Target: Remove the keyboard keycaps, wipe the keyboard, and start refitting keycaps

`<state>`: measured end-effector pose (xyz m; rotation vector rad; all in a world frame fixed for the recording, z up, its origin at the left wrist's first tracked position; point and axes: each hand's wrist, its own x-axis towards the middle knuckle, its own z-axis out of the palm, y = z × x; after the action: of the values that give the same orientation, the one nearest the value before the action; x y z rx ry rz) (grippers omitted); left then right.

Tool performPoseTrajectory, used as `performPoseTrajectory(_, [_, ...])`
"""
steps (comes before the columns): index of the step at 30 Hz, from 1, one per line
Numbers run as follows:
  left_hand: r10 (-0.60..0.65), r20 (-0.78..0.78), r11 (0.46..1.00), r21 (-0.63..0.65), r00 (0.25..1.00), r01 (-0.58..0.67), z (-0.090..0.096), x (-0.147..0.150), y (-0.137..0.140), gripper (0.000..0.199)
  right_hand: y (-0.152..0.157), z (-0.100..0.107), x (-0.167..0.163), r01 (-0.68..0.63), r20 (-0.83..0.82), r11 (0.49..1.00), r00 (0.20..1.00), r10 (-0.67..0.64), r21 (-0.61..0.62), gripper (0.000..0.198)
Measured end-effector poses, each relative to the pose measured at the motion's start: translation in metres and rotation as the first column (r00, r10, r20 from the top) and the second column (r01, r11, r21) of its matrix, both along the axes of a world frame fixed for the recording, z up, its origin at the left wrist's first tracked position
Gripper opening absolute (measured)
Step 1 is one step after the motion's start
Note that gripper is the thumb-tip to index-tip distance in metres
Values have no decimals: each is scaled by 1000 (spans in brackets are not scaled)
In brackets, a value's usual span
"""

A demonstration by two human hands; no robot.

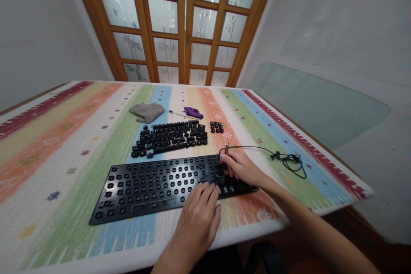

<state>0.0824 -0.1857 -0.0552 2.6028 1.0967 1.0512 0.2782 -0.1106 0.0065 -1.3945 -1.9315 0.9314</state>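
Observation:
A black keyboard lies at a slant near the table's front edge, most of its keycaps off and the key stems bare. My left hand rests on its lower edge, fingers stretched out and holding nothing. Over the number-pad end, my right hand is closed around a slim upright tool with a brownish, metal-tipped handle. The tool's lower end is dark and partly hidden by my fingers, so its kind is unclear. Several keycaps still sit at the keyboard's right end, beside my fingers.
Loose black keycaps lie grouped behind the keyboard, with a smaller group to their right. Farther back are a grey cloth, a thin stick and a purple cloth. A coiled cable lies at the right.

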Motion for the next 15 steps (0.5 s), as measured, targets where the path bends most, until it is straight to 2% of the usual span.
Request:
performPoseTrajectory(3, [-6,-4,1000,-4,1000,6,1,0,-1,37,-1,10,4,-83,0,997,997,83,-6,35])
performPoseTrajectory(6, [-11,31,1000,-6,999,11,2,0,-1,36,-6,24,10,-89,-37,995,995,91,51,34])
performPoseTrajectory(10, [27,201,998,-58,979,-16,6,-3,-2,37,-18,33,12,-144,-66,986,986,150,81,32])
performPoseTrajectory(13, [122,355,981,-186,927,-58,10,-7,-3,34,-30,30,10,-219,-87,974,971,223,53,29])
performPoseTrajectory(15, [170,410,943,-333,896,-26,13,-9,-3,34,-37,27,7,-268,-145,963,952,268,26,28])
